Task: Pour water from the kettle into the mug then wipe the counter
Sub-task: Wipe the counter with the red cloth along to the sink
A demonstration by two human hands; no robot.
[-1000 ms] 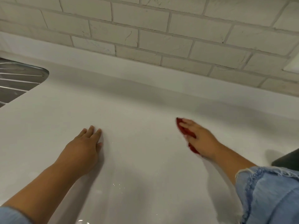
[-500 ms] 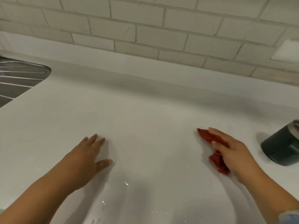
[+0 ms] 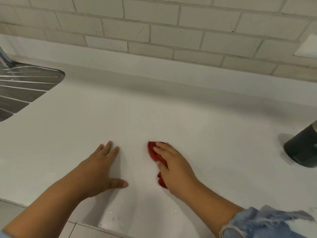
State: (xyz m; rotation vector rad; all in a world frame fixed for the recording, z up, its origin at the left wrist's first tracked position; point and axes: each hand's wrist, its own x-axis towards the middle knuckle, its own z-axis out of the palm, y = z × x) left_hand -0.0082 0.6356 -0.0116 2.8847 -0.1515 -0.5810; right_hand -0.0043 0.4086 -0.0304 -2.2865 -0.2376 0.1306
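Two hands down on the white bench (image 3: 171,107), now close together near its front edge. Right hand (image 3: 175,167) pressed flat on a bunched red cloth (image 3: 155,152), fingers (image 3: 161,148) spread over it, cloth pinned to the surface rather than lifted. Left hand (image 3: 97,170) empty, palm down, fingers together and thumb splayed out, bracing just beside the cloth.

Swept leftward in the last half second: cloth and right hand were out toward the dark vessel (image 3: 301,150), now near the middle, almost meeting the left hand. A second ago, further back on the bench and more to the right. Left hand barely shifted across all three pictures, thumb opened out a little more. View tilted too, so more of the steel draining board (image 3: 25,90) at far left and the denim sleeve (image 3: 267,224) at lower right.

Probably well into the wiping stage, pouring seemingly finished. Cannot tell whether the dark vessel at the right edge is the mug or the kettle; only part of it in view, well apart from both hands. Small water droplets (image 3: 116,219) remaining near the front edge, below the hands, so likely one more pass needed there.
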